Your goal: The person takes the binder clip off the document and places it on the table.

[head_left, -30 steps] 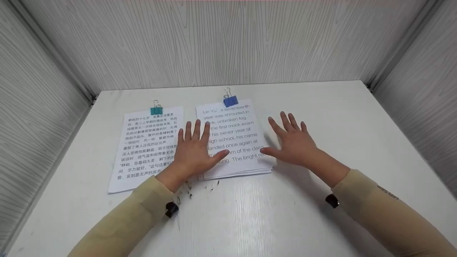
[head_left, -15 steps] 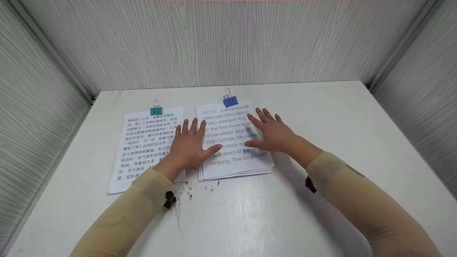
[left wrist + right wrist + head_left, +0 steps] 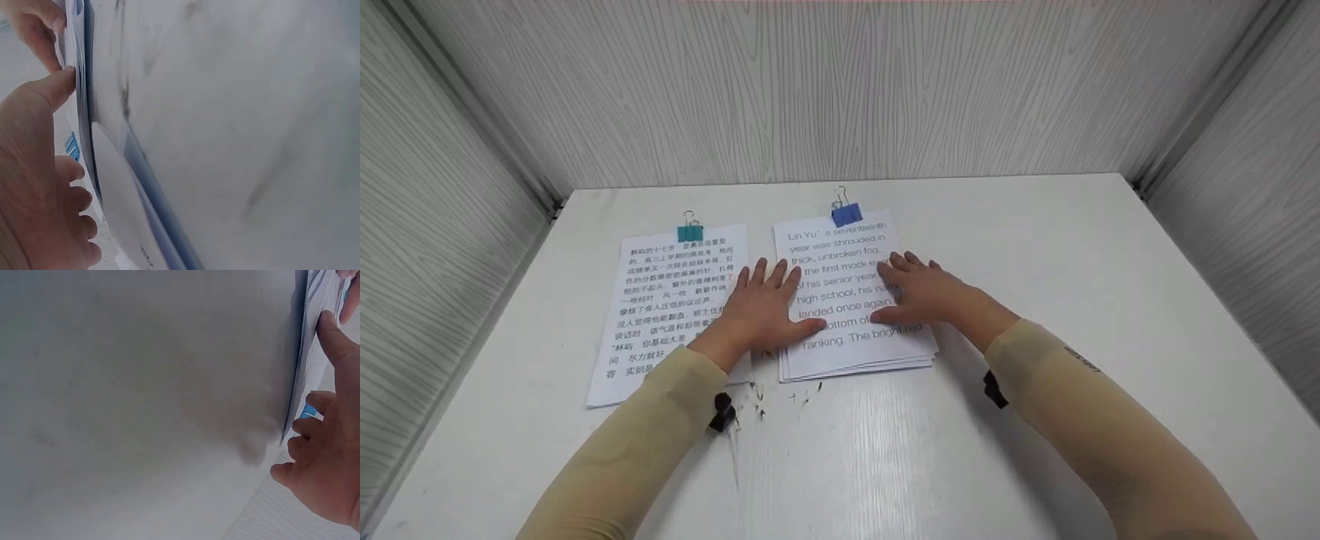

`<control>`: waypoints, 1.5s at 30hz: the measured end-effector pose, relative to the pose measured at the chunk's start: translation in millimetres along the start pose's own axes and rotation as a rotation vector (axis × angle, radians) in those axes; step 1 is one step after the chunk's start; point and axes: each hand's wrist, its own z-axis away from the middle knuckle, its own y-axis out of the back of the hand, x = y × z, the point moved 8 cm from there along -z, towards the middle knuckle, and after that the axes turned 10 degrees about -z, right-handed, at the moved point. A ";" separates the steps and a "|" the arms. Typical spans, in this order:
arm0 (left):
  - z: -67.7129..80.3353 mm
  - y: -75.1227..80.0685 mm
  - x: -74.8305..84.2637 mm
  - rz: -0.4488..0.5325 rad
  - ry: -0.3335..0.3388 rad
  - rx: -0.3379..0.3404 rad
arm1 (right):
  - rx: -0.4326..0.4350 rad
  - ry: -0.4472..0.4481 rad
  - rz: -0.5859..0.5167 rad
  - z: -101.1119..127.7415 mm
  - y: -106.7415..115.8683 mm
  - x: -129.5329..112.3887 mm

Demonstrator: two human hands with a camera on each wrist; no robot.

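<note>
Centre of frame: English-text stack, blue clip at its top | my left hand and right hand: fingers apart, thumbs touching the paper, neither gripping | step, I judge: steadying or aligning | next move likely calls for light, even pressure.

White English-printed paper stack — flat on the table, blue clip at its far end, near edges uneven

The head view looks down from above the fingers; wrist views, close behind them, face forward, sharing the paper stack.
</note>
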 end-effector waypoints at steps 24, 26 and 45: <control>-3.4 0.6 8.5 -0.012 -0.045 -0.059 | -0.019 0.004 0.022 -2.5 -4.6 6.7; -2.5 0.8 9.8 -0.017 -0.052 -0.061 | -0.019 0.009 0.041 -1.1 -5.2 6.1; 10.8 -0.3 29.3 -0.029 -0.115 -0.049 | -0.038 0.075 0.026 26.7 -11.0 10.9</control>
